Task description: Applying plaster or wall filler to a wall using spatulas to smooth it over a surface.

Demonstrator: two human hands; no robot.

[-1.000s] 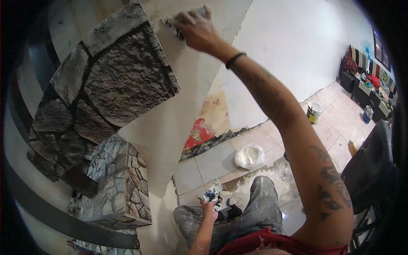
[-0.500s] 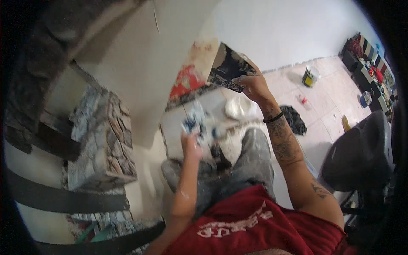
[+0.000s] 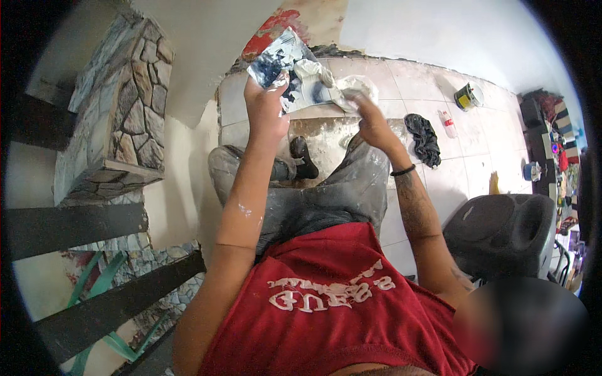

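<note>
My left hand (image 3: 266, 100) grips a flat, square board (image 3: 276, 62) smeared with white putty and dark patches, held up above my legs. My right hand (image 3: 370, 119) is beside it on the right, blurred, its fingers bent round something I cannot make out among the white putty-smeared shapes (image 3: 316, 81) at the board's right. A pale bag (image 3: 360, 84) on the tiles shows behind my right hand's fingertips.
Stone-patterned blocks (image 3: 135, 106) and dark slats (image 3: 106, 307) are on the left. A bucket (image 3: 468, 96), bottle (image 3: 447, 123) and black cloth (image 3: 421, 138) lie on the tiles (image 3: 401, 81). A black speaker (image 3: 501, 232) stands right, near a cluttered cabinet (image 3: 542, 144).
My right hand has come down from high on the wall, with a dark flat tool, to beside my left hand. My left hand has risen with the board. The view has tilted down toward my body.
</note>
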